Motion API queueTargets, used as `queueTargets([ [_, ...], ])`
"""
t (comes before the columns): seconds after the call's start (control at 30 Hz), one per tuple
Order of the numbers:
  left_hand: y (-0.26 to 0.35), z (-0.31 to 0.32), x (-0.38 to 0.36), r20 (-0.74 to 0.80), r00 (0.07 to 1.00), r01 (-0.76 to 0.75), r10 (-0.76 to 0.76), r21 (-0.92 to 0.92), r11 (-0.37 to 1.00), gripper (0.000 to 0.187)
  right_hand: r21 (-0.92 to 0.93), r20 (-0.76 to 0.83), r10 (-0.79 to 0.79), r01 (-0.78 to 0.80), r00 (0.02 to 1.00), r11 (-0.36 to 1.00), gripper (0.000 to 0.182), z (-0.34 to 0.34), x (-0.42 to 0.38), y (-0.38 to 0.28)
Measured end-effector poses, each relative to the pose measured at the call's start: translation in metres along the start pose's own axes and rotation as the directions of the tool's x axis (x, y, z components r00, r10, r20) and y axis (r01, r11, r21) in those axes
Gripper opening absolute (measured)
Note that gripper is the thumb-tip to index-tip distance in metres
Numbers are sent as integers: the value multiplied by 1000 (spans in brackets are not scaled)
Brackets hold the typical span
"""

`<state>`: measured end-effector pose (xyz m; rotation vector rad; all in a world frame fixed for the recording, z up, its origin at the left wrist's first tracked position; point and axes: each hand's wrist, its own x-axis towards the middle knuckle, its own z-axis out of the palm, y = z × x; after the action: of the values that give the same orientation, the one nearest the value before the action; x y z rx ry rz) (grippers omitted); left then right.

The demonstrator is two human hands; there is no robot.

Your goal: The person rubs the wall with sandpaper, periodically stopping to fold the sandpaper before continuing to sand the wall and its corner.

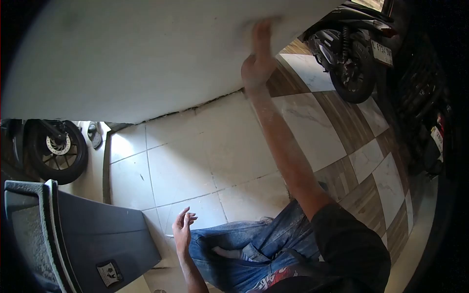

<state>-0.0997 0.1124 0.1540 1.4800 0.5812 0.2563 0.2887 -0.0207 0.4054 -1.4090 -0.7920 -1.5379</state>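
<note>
My right hand (259, 61) is raised against a pale wall (146, 58), its fingers pointing up along the surface. Motion blurs it, and a dark smear or shadow lies by the fingertips. Whether anything sits under those fingers I cannot make out. Low on the left, my left hand (182, 228) hovers beside my knee in blue jeans (220, 239), fingers loosely bent and apart, holding nothing. Whitish dust shows on its fingertips.
A grey plastic bin (107, 229) stands close at the left, with a motorcycle wheel (58, 151) and a sandal (95, 135) behind it. Another motorcycle (349, 63) is parked at the upper right. White tiles (181, 166) cover the floor, meeting brown-and-white checkered tiles (337, 122).
</note>
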Motion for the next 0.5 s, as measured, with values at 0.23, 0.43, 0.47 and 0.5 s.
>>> queueTargets([
  [0.23,31,16,-26,37,995,-98,97,16,995,33,-41,255,716,-733,649,679,48,-74,-144,61],
  [0.43,38,23,-50,50,998,34,-37,55,998,32,93,-143,444,-435,884,896,54,-66,54,9],
  [0.47,43,28,-51,48,998,33,-36,56,998,33,68,-200,390,-384,899,921,60,-62,72,5],
  [0.5,48,32,-52,43,999,30,-33,57,998,33,69,-208,392,-387,896,920,60,-51,67,14],
])
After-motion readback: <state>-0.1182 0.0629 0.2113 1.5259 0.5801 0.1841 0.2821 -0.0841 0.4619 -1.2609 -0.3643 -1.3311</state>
